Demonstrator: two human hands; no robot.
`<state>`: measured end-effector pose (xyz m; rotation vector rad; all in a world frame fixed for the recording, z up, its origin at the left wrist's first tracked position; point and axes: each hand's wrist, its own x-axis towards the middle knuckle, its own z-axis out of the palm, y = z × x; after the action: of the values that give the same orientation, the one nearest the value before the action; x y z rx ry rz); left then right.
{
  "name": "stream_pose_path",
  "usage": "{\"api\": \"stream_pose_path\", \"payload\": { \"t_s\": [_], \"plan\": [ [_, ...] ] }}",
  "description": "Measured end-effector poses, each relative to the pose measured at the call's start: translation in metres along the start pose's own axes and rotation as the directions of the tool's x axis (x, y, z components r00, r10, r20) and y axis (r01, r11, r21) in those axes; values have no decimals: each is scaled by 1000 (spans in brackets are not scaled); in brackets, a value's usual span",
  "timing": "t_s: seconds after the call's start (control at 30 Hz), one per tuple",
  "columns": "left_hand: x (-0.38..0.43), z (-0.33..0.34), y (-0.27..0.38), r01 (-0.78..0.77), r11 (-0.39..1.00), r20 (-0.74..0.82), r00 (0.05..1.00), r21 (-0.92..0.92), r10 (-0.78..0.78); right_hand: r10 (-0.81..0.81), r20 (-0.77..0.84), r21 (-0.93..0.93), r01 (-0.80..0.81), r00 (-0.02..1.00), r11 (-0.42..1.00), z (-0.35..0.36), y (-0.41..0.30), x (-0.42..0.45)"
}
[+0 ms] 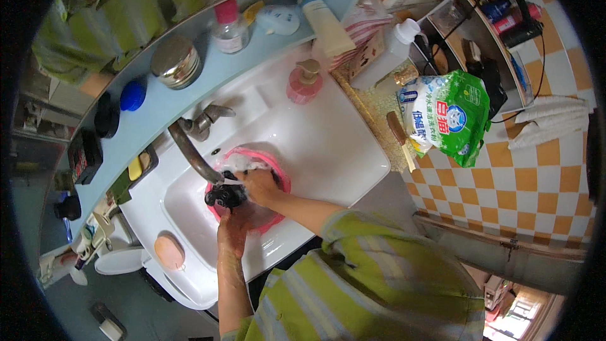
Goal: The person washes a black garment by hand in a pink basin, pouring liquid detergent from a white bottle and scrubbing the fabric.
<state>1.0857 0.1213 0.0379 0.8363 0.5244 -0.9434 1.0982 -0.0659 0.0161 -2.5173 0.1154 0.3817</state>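
Observation:
A pink plastic basin [284, 176] sits in the white sink [184, 203], holding cloudy water and white foam [244, 162]. Within it is a bunched, wet black item [226, 195], apparently cloth. My left hand [232, 234] grips the black item's near edge, at the basin's rim. Over the basin, my right hand [260, 187] reaches into the foam beside more of the black material; its fingertips are partly hidden, and its grip is unclear. Water runs from the metal faucet [195, 154] between the black item and my right hand.
A pink soap-pump bottle [304, 86] stands on the sink's back right. An oval pinkish item [169, 251] lies on the left rim. Overhead runs a light-blue shelf [208, 86] with jars and bottles. A green detergent bag [454, 116] and a brown-handled brush [396, 129] are at right.

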Motion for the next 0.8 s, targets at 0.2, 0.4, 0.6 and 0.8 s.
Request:
{"api": "stream_pose_path", "payload": {
  "t_s": [0.2,0.4,0.6,0.8],
  "plan": [
    [28,-7,27,-25,966,86,995,-257,48,-153,30,653,97,988,752,-41,-90,-38],
    [25,21,7,-3,972,167,985,-236,43,-125,-206,423,204,970,883,-19,-98,-48],
    [14,7,32,-64,998,74,995,-16,65,11,-336,179,52,942,983,26,4,-7],
    [-3,6,43,-61,995,-121,990,76,70,21,-505,185,85,863,979,22,1,-5]
  ]
}}
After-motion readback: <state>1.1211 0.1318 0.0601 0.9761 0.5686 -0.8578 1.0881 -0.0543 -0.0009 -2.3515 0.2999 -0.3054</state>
